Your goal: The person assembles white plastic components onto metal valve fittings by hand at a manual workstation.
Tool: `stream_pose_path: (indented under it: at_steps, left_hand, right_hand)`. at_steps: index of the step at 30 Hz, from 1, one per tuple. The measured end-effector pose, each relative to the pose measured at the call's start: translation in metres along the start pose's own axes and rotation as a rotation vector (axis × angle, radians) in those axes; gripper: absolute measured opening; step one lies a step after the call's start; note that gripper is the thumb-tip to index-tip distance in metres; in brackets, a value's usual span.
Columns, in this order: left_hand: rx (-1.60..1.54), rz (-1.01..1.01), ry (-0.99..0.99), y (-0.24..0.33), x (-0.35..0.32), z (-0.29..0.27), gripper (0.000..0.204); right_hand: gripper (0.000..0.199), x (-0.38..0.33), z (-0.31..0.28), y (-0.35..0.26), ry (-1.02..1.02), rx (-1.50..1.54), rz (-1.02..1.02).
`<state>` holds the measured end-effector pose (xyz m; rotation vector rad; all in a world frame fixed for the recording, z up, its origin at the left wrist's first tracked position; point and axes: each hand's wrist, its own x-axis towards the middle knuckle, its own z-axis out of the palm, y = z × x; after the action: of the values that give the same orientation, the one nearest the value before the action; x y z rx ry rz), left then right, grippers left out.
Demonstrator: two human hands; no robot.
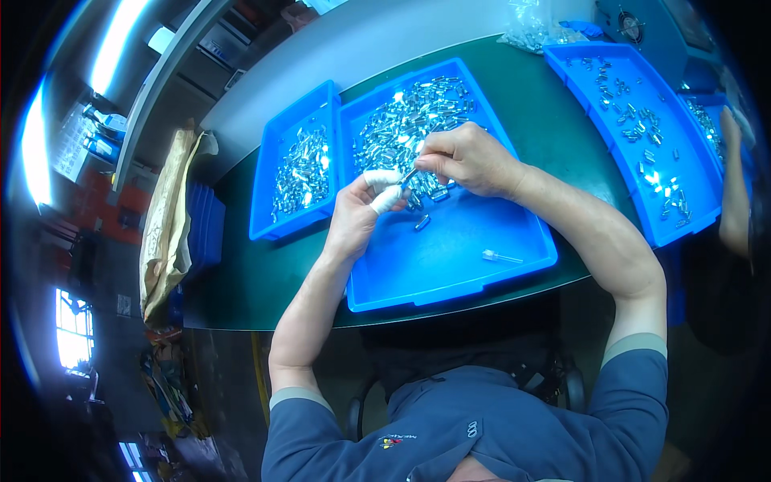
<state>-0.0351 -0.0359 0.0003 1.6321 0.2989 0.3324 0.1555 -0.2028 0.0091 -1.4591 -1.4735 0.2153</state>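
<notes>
Over the middle blue tray (418, 277), my two hands meet at a small shiny metal part (408, 176). My left hand (363, 210), with white coverings on its thumb and a finger, pinches one end of it. From the right, my right hand (474, 161) closes its fingertips on the other end, where a thin dark piece shows; its kind is too small to tell. Beneath and beyond the hands lies a heap of small metal cylinders (401, 120). One loose metal cylinder (422, 222) rests just below my left hand. A clear plastic piece with a thin stem (502, 257) lies at the tray's near right.
A smaller blue tray (265, 193) of metal parts stands left. At the right, a long blue tray (618, 153) holds scattered parts, with another person's arm (732, 193) beyond. Clear plastic bags (530, 28) lie at the back. A brown paper sack (167, 225) stands at the table's left edge.
</notes>
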Motion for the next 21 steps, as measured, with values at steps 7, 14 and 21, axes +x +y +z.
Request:
stream_pose_path:
  at_steps: [7, 14, 21]
  left_hand:
    - [0.131, -0.027, -0.009, 0.003, -0.0039, 0.0056, 0.024]
    - [0.189, 0.04, 0.05, 0.0007, -0.0041, 0.0092, 0.021]
    - [0.511, 0.172, 0.137, 0.0009, -0.0078, 0.0026, 0.021]
  right_hand:
    - [0.024, -0.0015, -0.0008, 0.0002, -0.046, -0.031, -0.035]
    - [0.028, -0.0001, -0.0003, -0.0043, -0.066, -0.014, 0.035]
    - [0.028, -0.0019, -0.0017, 0.0013, -0.039, 0.026, 0.04]
